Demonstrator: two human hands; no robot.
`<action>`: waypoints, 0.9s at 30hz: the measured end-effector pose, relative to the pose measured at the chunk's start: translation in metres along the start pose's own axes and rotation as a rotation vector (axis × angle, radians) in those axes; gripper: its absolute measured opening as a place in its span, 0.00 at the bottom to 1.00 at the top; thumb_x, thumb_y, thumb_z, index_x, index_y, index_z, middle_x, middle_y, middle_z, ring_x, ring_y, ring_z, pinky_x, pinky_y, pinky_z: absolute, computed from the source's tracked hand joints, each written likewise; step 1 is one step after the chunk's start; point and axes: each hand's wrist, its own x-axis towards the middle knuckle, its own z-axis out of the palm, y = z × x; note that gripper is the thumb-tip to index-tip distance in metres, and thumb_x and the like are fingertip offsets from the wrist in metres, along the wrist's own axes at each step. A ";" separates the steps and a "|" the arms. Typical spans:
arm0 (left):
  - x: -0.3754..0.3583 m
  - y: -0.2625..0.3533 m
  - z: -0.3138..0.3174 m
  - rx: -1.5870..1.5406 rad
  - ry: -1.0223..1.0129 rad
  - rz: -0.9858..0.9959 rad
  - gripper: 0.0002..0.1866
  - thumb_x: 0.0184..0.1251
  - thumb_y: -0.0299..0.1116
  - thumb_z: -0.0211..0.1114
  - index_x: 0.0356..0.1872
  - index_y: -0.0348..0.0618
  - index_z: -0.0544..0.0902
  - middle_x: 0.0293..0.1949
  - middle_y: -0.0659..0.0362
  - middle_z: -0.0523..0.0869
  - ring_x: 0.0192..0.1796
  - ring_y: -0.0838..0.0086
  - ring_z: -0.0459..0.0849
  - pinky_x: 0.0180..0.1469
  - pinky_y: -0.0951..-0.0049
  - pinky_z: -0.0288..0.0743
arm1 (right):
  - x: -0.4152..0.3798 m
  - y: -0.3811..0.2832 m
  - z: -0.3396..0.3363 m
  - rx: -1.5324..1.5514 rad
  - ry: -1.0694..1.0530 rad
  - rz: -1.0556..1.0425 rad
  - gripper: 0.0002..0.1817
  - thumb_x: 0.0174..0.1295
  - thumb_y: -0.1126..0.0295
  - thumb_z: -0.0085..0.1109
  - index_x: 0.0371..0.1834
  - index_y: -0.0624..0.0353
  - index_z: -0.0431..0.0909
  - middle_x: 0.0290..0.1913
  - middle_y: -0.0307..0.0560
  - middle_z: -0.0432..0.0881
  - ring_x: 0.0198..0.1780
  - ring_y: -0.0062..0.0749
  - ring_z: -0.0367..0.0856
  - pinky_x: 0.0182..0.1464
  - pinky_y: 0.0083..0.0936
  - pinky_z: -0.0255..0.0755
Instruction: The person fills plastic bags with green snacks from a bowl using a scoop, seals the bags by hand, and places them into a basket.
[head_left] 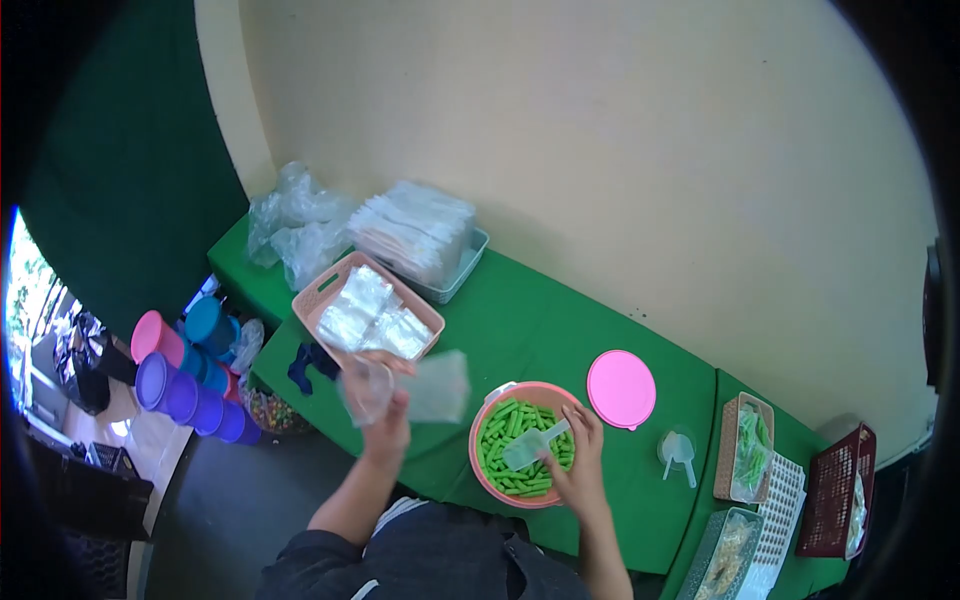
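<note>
Dark shirt, then scoop in right hand over green pieces

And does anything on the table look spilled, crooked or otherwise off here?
No spill is visible: the green sticks sit inside the salmon-pink bucket. The one oddity is a crumpled dark cloth-like item beside the peach basket; it looks stray among the neatly contained supplies, though I can't tell what it is.
</note>
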 end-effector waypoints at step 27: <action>-0.086 -0.083 0.012 0.689 -0.291 -0.391 0.29 0.53 0.17 0.66 0.58 0.35 0.67 0.49 0.47 0.76 0.56 0.58 0.78 0.61 0.63 0.69 | 0.059 0.078 0.030 -0.620 -0.541 -0.239 0.09 0.61 0.69 0.58 0.29 0.64 0.79 0.29 0.55 0.81 0.39 0.50 0.80 0.47 0.43 0.67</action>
